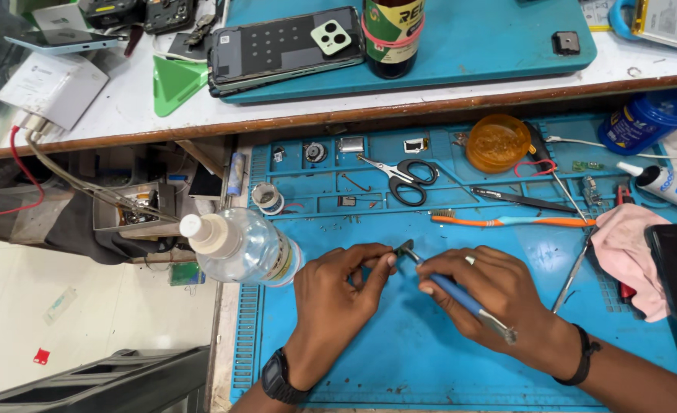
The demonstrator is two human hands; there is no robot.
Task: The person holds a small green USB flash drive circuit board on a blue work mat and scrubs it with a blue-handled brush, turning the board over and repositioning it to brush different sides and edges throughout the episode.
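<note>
Two hands work a small dark part with a blue-handled tool over a blue mat on the worktop.

The left hand [337, 284] pinches the small dark part [404, 248] between thumb and fingertips, just above the blue mat [400, 359]. The right hand [485, 294] is closed around the blue-handled tool [461, 294], whose tip meets the part. A clear plastic bottle [243, 246] with a white cap lies on its side just left of the left hand. Beyond the hands lie an orange-handled toothbrush [507, 221], black-handled scissors [403, 177], an orange round lid [497, 142] and tweezers [518, 199]. A pink cloth [629, 256] sits to the right, near a white glue tube [663, 186]. On the upper shelf a phone [285, 47] lies back up beside a dark bottle [392, 37].
</note>
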